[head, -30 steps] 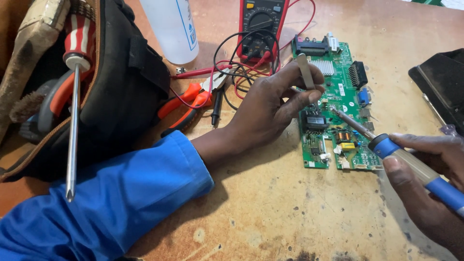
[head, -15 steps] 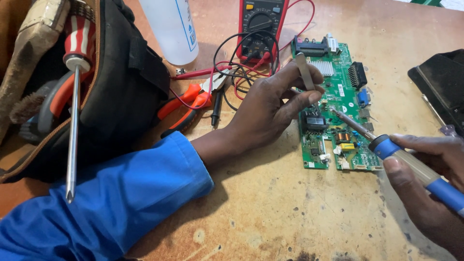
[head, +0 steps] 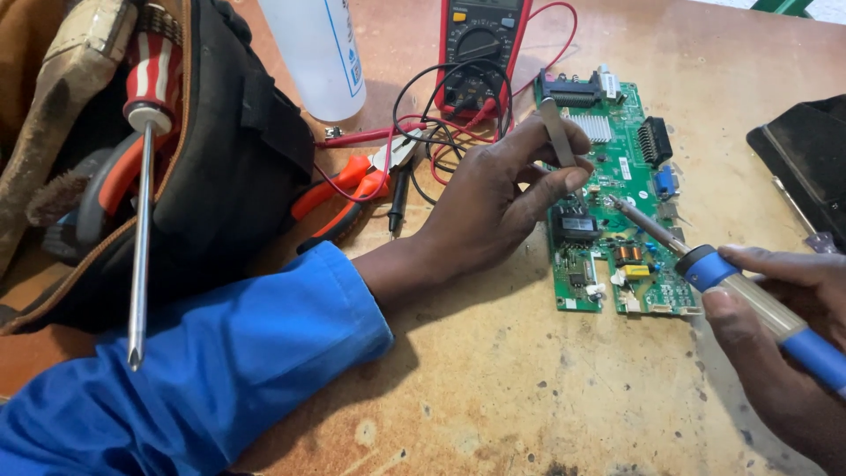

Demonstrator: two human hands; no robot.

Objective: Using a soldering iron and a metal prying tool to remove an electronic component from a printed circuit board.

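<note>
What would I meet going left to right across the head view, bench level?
Tool bag → orange pliers → left hand holding tweezers → green circuit board → soldering iron in the right hand.

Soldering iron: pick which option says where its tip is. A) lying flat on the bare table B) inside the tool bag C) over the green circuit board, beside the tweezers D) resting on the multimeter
C: the right hand holds the soldering iron with its tip over the circuit board, close to the tweezers that the left hand pinches there.
</note>
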